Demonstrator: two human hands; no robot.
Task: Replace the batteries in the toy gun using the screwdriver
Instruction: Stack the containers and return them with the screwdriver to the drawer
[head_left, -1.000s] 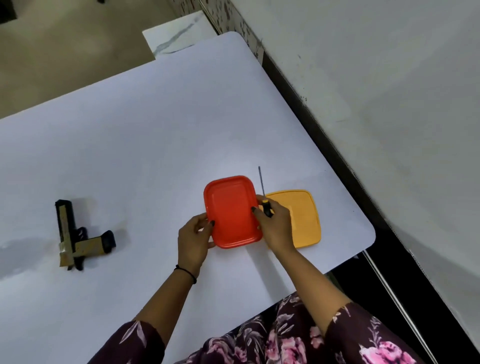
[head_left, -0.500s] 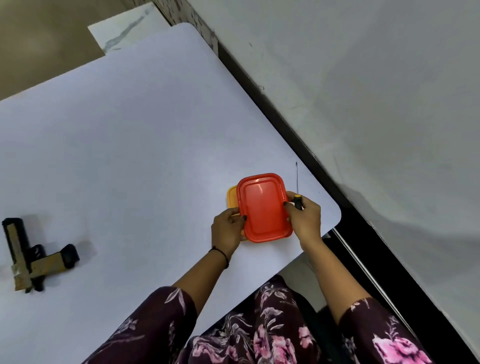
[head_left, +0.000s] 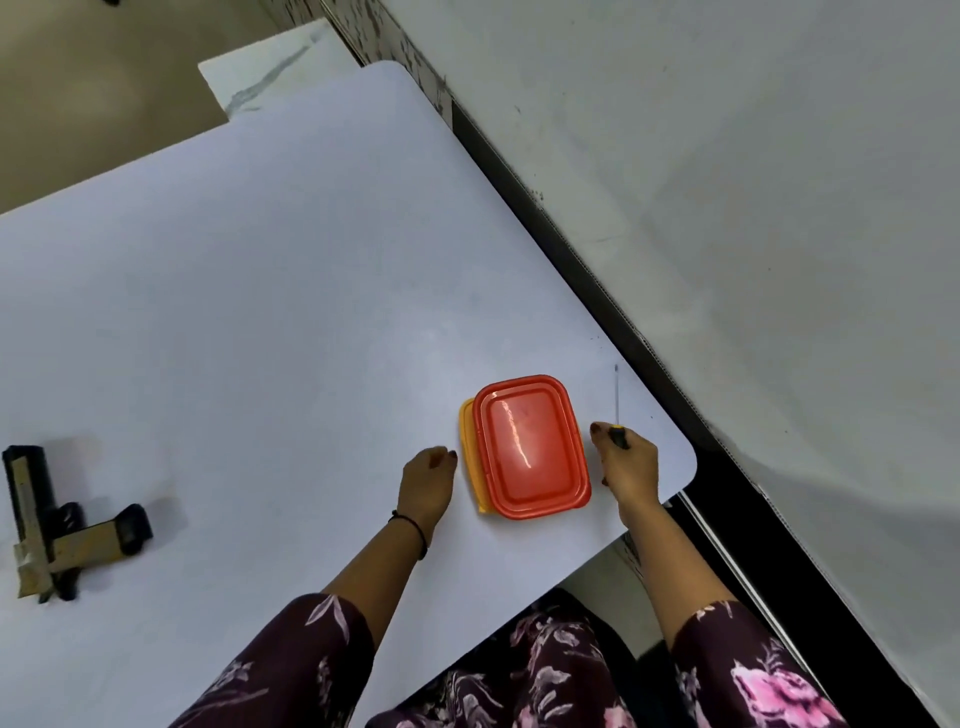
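White bench (head_left: 260, 312), grey wall behind.
- Toy gun (head_left: 62, 525): flat on the bench, far left of red box (head_left: 530, 447), untouched.
- Red box: stacked on yellow box (head_left: 467, 441), near the bench corner.
- Left hand (head_left: 426, 478): just left of red box, fingers loose, empty.
- Right hand (head_left: 631, 462): just right of red box, gripping screwdriver (head_left: 617, 410).
- Risk: a reach across towards the gun may knock the stack off that corner.

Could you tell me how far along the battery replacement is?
Early. Done: the right hand grips the screwdriver, red container stacked on the yellow container. In hand: the left hand holds nothing. Left: the toy gun lies apart, far left; opening it and the swap itself remain.
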